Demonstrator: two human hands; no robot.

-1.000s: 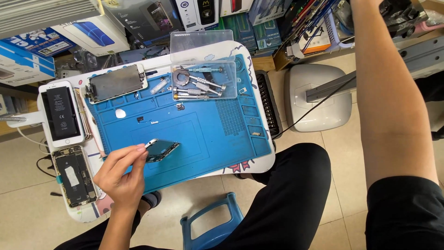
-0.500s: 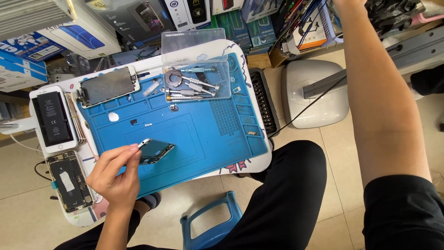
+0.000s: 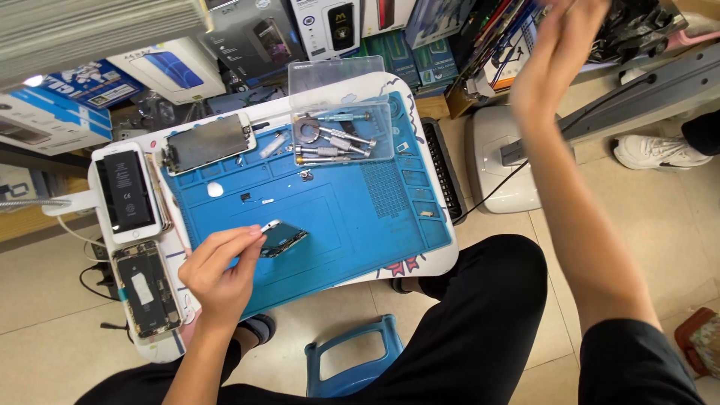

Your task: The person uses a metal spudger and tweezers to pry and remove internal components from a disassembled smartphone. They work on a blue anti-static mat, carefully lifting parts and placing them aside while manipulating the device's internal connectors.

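My left hand (image 3: 221,271) rests on the blue work mat (image 3: 352,210) and pinches the edge of a small dark phone part (image 3: 283,238) lying flat on it. My right hand (image 3: 559,52) is raised far to the upper right by the shelf clutter; it is blurred, its fingers look apart, and I see nothing in it. A clear plastic tray (image 3: 341,135) with several metal screwdrivers and tweezers sits at the mat's far edge.
An opened phone (image 3: 146,289) with its insides exposed and a phone back with a battery (image 3: 127,191) lie at the left. A detached screen (image 3: 208,142) lies at the mat's top left. Boxes crowd the shelves behind. A blue stool (image 3: 349,364) stands below.
My right arm has drawn back from the shelf, so the hand now shows in view. The left hand stays on the small part, barely shifted.
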